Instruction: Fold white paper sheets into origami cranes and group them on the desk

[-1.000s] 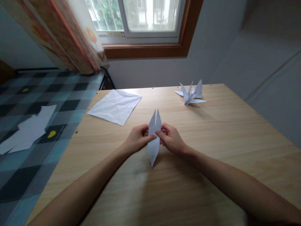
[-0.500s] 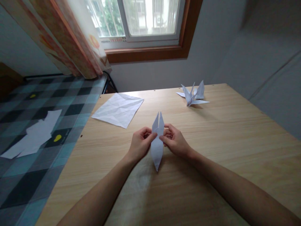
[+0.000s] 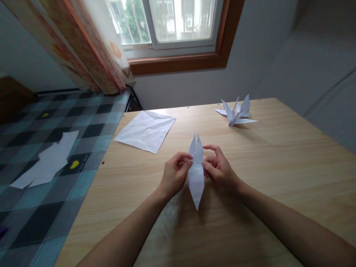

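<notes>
A narrow folded white paper piece [image 3: 196, 178], pointed at the bottom and split into two tips at the top, stands above the wooden table [image 3: 278, 167]. My left hand [image 3: 175, 174] pinches its left edge near the middle. My right hand [image 3: 218, 168] pinches the right edge at the same height, index finger curled above. A finished white paper crane [image 3: 236, 112] rests at the table's far side. A creased, unfolded white paper square [image 3: 146, 129] lies flat at the far left of the table.
Left of the table is a bed with a blue-grey checked cover [image 3: 41, 148], with loose white paper scraps [image 3: 47, 161] on it. A patterned curtain [image 3: 91, 48] hangs beside the window [image 3: 172, 22]. A grey wall runs along the right.
The view has shifted, so everything sits a little further right and lower. My hands keep their pinch on the folded paper; my right index finger has lifted slightly.
</notes>
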Demonstrator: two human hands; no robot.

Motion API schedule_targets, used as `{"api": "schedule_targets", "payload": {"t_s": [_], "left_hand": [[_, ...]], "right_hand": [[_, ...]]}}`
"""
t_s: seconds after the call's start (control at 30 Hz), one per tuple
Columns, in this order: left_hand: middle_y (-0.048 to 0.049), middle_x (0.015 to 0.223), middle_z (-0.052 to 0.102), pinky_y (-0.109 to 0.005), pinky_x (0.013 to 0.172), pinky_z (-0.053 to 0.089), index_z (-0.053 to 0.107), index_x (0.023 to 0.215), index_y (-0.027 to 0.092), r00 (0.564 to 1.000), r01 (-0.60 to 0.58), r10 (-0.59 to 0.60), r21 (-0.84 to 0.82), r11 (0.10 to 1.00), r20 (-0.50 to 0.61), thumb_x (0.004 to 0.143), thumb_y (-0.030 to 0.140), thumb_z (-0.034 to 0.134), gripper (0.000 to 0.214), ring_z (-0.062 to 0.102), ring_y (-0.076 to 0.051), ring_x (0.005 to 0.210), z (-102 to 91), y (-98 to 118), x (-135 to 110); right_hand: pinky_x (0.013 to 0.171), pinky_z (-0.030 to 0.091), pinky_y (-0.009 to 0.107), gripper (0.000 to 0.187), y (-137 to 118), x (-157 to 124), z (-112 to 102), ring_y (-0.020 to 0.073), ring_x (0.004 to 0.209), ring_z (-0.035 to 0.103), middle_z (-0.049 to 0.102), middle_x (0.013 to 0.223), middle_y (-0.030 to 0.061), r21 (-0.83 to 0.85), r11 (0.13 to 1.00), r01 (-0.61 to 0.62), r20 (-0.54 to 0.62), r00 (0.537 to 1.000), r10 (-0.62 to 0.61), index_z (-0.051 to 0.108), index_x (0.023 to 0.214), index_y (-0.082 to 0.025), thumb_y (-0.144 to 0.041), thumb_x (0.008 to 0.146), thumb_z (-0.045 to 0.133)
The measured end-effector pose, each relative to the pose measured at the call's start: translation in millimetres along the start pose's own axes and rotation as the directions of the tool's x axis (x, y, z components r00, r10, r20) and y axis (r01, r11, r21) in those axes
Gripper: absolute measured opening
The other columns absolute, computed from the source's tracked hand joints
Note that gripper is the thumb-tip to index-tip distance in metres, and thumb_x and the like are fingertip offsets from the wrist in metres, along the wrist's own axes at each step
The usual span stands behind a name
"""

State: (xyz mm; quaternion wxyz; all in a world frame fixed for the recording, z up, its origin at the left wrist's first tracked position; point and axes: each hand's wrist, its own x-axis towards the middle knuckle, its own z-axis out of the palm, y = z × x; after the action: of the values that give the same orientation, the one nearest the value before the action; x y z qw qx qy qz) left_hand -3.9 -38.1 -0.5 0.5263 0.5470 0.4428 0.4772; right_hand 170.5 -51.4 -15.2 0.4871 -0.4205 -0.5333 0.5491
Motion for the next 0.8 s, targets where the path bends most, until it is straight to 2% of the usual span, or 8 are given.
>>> {"api": "schedule_targets", "payload": {"t_s": [0.1, 0.17, 0.27, 0.37, 0.43, 0.67, 0.8], "left_hand": [[-0.0001, 0.069, 0.065, -0.023, 0.057, 0.042, 0.07, 0.086, 0.017, 1.0, 0.004, -0.003, 0.042, 0.999, -0.007, 0.076, 0.027, 0.067, 0.014, 0.055, -0.012, 0.061, -2.0, 1, 1], [-0.0016, 0.073, 0.068, -0.023, 0.057, 0.042, 0.073, 0.087, 0.017, 1.0, 0.001, 0.001, 0.052, 0.999, -0.029, 0.076, 0.026, 0.067, 0.016, 0.056, -0.013, 0.062, -2.8, 1, 2], [-0.0019, 0.075, 0.068, -0.022, 0.057, 0.041, 0.074, 0.089, 0.017, 0.999, 0.008, -0.006, 0.044, 0.999, -0.048, 0.074, 0.024, 0.068, 0.018, 0.055, -0.012, 0.062, -3.1, 0, 2], [-0.0012, 0.071, 0.066, -0.022, 0.053, 0.038, 0.075, 0.091, 0.016, 1.0, 0.021, -0.021, 0.023, 1.0, -0.023, 0.072, 0.023, 0.068, 0.021, 0.051, -0.01, 0.057, -3.4, -2, 2], [0.0005, 0.066, 0.063, -0.021, 0.051, 0.034, 0.075, 0.094, 0.016, 0.999, 0.033, -0.033, -0.003, 0.999, 0.014, 0.071, 0.021, 0.066, 0.025, 0.047, -0.009, 0.053, -4.2, -3, 2], [0.0035, 0.059, 0.054, -0.02, 0.049, 0.03, 0.072, 0.103, 0.015, 0.994, 0.059, -0.052, -0.073, 0.996, 0.094, 0.068, 0.017, 0.061, 0.037, 0.042, -0.007, 0.05, -6.2, -7, 2], [0.0022, 0.062, 0.057, -0.02, 0.051, 0.034, 0.072, 0.098, 0.015, 0.996, 0.029, -0.024, -0.053, 0.998, 0.089, 0.066, 0.015, 0.061, 0.034, 0.046, -0.008, 0.053, -4.5, -3, 1]], "right_hand": [[0.054, 0.046, 0.022, 0.04, 2, -2, -2, 0.0109, 0.056, 0.058, 0.06, 0.067, -0.0071, -0.033, 0.998, 0.057, -0.065, 0.996, -0.059, 0.039, 0.121, -0.024, -0.028, 0.087, 0.06], [0.057, 0.047, 0.023, 0.041, 3, -3, -3, 0.0113, 0.06, 0.059, 0.063, 0.074, -0.0043, -0.032, 0.996, 0.087, -0.07, 0.994, -0.089, 0.041, 0.121, -0.024, -0.026, 0.086, 0.06], [0.058, 0.046, 0.024, 0.033, 1, -2, -5, 0.0109, 0.062, 0.057, 0.064, 0.08, -0.0014, -0.039, 0.994, 0.098, -0.013, 0.995, -0.098, 0.051, 0.117, -0.023, -0.024, 0.085, 0.058], [0.054, 0.041, 0.023, 0.023, -2, -2, -9, 0.0104, 0.057, 0.05, 0.058, 0.069, -0.0025, -0.141, 0.986, 0.085, 0.06, 0.995, -0.077, 0.066, 0.102, -0.019, -0.022, 0.082, 0.056], [0.053, 0.039, 0.024, 0.023, -3, -1, -11, 0.0107, 0.056, 0.049, 0.058, 0.066, -0.0019, -0.198, 0.976, 0.087, 0.063, 0.995, -0.076, 0.071, 0.096, -0.018, -0.02, 0.079, 0.057], [0.062, 0.049, 0.027, 0.021, 3, 4, -13, 0.0149, 0.068, 0.063, 0.071, 0.079, 0.0027, -0.093, 0.993, 0.074, 0.006, 0.997, -0.073, 0.074, 0.094, -0.02, -0.02, 0.077, 0.061], [0.076, 0.055, 0.032, 0.012, 2, 7, -13, 0.02, 0.091, 0.068, 0.073, 0.102, 0.0074, -0.098, 0.982, 0.16, 0.007, 0.987, -0.16, 0.076, 0.085, -0.021, -0.025, 0.077, 0.07]]}}
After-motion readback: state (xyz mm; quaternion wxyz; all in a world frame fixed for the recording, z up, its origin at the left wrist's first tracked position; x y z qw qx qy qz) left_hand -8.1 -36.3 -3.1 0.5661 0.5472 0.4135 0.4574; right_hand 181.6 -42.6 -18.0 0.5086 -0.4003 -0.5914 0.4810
